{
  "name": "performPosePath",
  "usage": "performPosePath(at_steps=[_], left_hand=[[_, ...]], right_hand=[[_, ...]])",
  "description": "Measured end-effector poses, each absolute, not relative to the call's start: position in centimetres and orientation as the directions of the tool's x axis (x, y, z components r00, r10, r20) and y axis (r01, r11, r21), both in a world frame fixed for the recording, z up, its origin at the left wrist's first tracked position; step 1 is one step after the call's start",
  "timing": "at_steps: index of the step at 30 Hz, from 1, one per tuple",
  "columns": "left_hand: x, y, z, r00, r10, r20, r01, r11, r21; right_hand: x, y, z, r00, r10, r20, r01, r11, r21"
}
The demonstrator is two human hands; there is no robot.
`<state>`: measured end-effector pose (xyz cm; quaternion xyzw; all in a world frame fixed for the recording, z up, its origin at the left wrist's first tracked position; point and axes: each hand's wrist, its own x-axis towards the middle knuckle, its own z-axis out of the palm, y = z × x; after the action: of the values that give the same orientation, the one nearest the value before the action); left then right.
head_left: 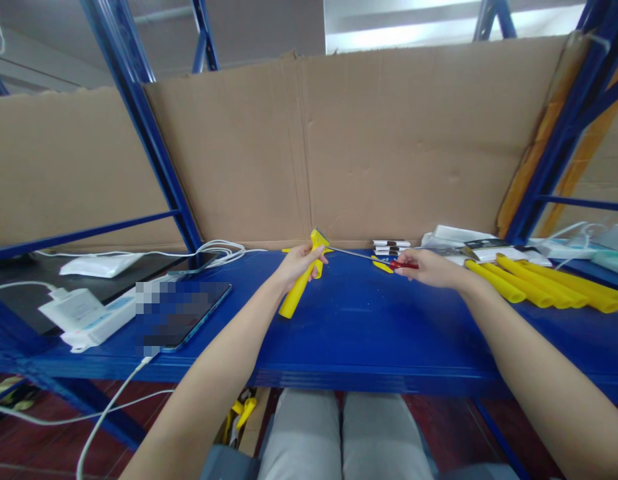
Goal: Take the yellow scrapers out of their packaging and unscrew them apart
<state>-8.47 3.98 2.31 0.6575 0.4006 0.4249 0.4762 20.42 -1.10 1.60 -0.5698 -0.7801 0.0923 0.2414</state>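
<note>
My left hand (pixel 299 265) is closed around a yellow scraper (pixel 295 298), its tube-shaped handle slanting down toward me and its flared head, with a greyish edge, pointing up and away. A screwdriver (pixel 403 265) with a red handle and a long thin metal shaft is gripped in my right hand (pixel 429 268). The shaft runs left to the scraper's head; whether its tip touches a screw is too small to tell. Under the shaft, a small yellow piece (pixel 383 265) lies on the blue shelf (pixel 359 333). My left fingers partly hide the scraper's head.
Several yellow tubes (pixel 549 283) lie at the right, beside white packets (pixel 456 237). Small stacked packs (pixel 390 247) stand at the back. Leftward are a phone (pixel 193 317), a power strip (pixel 109 323) and white cables (pixel 221 252). A cardboard sheet (pixel 379 147) walls the rear between blue posts.
</note>
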Motion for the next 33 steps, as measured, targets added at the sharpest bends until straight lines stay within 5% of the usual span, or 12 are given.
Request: performPosePath(at_steps=[7, 14, 33], left_hand=[[-9.0, 4.6, 2.0, 0.360, 0.906, 0.221, 0.061, -0.259, 0.964], [-9.5, 4.5, 2.1, 0.408, 0.905, 0.124, 0.069, -0.166, 0.984], [-9.2, 4.7, 1.7, 0.402, 0.893, 0.201, 0.023, -0.230, 0.973]], right_hand=[[19.6, -1.8, 2.0, -0.209, 0.950, 0.234, 0.873, 0.289, -0.393], [19.1, -1.4, 1.2, -0.260, 0.884, 0.388, 0.948, 0.311, -0.072], [18.4, -1.0, 1.0, -0.327, 0.900, 0.289, 0.929, 0.363, -0.078]])
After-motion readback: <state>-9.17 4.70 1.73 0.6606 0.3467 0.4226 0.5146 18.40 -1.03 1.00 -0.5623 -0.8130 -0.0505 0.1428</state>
